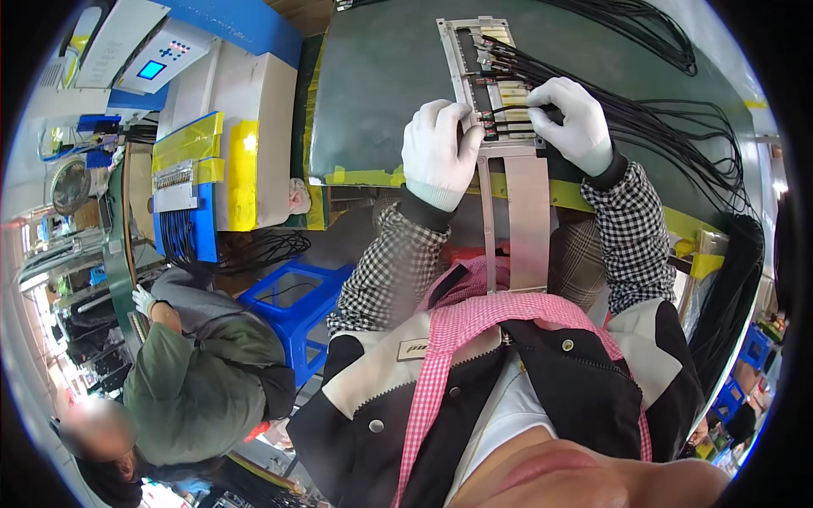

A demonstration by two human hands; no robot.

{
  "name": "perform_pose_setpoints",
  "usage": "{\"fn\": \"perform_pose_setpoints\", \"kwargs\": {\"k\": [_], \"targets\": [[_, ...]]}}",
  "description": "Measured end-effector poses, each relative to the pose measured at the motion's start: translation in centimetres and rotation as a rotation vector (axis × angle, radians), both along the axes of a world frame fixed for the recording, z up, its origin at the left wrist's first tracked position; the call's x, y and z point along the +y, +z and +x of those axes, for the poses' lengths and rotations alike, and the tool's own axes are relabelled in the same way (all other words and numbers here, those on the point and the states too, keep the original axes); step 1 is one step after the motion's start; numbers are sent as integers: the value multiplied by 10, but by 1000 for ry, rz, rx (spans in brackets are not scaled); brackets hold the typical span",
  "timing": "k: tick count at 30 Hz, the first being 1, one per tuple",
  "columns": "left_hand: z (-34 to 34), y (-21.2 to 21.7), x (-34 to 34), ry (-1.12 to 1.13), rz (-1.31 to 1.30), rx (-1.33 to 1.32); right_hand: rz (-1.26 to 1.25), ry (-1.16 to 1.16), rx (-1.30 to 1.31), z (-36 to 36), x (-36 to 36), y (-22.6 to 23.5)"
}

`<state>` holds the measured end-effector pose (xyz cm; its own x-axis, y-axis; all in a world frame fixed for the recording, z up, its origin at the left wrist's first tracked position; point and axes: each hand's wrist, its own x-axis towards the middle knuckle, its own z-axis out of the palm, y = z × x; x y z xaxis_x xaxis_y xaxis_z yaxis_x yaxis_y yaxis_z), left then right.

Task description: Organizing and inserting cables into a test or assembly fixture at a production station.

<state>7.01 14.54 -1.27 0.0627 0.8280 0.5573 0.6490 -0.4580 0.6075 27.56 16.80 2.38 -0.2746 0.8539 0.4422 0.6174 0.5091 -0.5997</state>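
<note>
Two white-gloved hands (436, 152) (576, 123), one metal fixture (508, 169), one blue stool (296, 309), many black cables (677, 127)

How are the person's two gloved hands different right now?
The left hand lies spread on the metal frame, while the right hand pinches a black cable between its fingertips. The left hand sits at the frame's left edge; the right hand sits at its right side, where the bundle of black cables fans out. Both wear white gloves and come out of checked sleeves.

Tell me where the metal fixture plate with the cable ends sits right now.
In the head view, the metal fixture plate lies top centre on the dark green mat, between the left hand and right hand.
</note>
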Motion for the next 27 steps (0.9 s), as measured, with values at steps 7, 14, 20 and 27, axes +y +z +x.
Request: {"fn": "perform_pose_setpoints", "kwargs": {"k": [7, 14, 20, 27], "targets": [[-2, 5, 1, -65, 8, 106, 76, 0, -271, 6, 2, -1], [-2, 11, 1, -74, 10, 347, 87, 41, -309, 12, 2, -6], [5, 14, 4, -72, 91, 367, 361, 1, -441, 14, -5, -10], [19, 9, 12, -109, 211, 519, 245, -18, -347, 17, -2, -17]]}}
